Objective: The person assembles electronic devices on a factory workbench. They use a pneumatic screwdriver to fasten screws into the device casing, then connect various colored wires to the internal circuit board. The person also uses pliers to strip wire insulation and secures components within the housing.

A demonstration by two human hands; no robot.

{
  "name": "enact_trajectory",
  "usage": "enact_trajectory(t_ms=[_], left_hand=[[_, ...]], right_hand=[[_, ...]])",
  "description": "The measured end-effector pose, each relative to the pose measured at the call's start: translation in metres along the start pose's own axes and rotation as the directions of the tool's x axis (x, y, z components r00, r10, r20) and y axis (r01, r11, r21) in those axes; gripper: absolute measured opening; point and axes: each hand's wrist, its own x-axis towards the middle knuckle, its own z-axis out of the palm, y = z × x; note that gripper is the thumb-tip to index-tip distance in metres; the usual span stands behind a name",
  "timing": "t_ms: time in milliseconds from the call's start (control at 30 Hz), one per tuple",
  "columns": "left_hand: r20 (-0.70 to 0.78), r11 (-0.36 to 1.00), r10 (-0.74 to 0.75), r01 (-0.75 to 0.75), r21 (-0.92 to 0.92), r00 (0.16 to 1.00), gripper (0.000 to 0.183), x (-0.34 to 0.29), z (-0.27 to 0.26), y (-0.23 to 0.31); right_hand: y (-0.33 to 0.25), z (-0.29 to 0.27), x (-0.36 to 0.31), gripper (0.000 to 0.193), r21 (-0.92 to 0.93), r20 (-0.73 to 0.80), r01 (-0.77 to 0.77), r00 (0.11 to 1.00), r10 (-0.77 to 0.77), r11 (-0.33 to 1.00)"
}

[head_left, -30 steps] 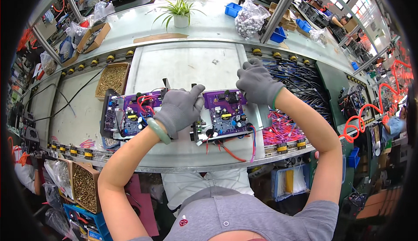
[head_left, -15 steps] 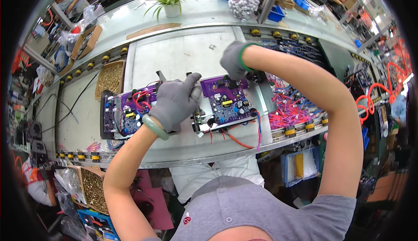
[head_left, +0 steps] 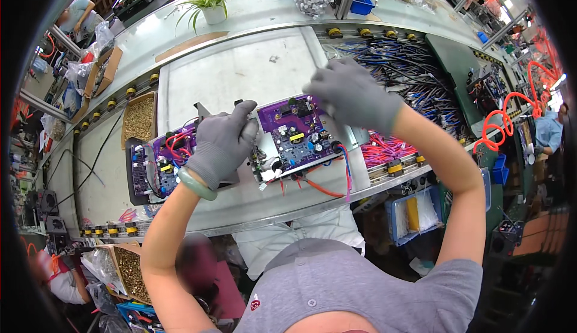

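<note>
My left hand (head_left: 223,140), in a grey glove with a pale green bangle at the wrist, is closed between two purple circuit boards. Its curled fingers hide whatever they grip. The right-hand purple circuit board (head_left: 294,134) sits in a metal frame, with red, blue and pink wires hanging from its front edge. Over that board's upper right corner is my gloved right hand (head_left: 354,95), blurred, fingers pointing left. Whether it touches the board cannot be made out. The left-hand purple circuit board (head_left: 161,161), in a dark housing with red wires, lies partly behind my left hand.
A box of small brass-coloured parts (head_left: 139,118) stands at the left. Bundles of dark and blue cables (head_left: 402,77) and pink-red wires (head_left: 387,151) lie at the right. Roller rails edge the bench. A potted plant (head_left: 213,12) stands on the far shelf.
My right hand has swung from a bent-wrist position at the board's right edge to lie palm-down above its corner. The view has shifted slightly. My left hand keeps its place between the boards.
</note>
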Motion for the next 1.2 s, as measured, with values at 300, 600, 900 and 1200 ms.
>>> enact_trajectory(t_ms=[300, 600, 900, 1200], left_hand=[[-0.343, 0.956, 0.281, -0.228, 0.187, 0.896, 0.034, 0.028, 0.003, 0.028], [0.022, 0.966, 0.121, -0.113, -0.233, 0.992, 0.026, 0.054, 0.022, 0.071], [0.148, 0.981, 0.14, -0.117, -0.151, 0.979, 0.023, 0.03, 0.02, 0.043], [0.096, 0.948, 0.251, -0.224, -0.226, 0.963, 0.021, 0.032, 0.019, 0.061]], right_hand=[[-0.032, 0.018, -0.09, 0.014, 0.022, 0.083, 0.264, 0.961, -0.265, 0.964], [0.011, 0.017, -0.043, 0.011, 0.641, -0.129, -0.143, 0.948, 0.291, 0.754], [-0.031, -0.008, -0.082, 0.032, 0.193, 0.15, 0.166, 0.969, -0.197, 0.967], [-0.021, 0.019, -0.062, 0.009, 0.276, 0.067, 0.138, 0.985, -0.162, 0.951]])
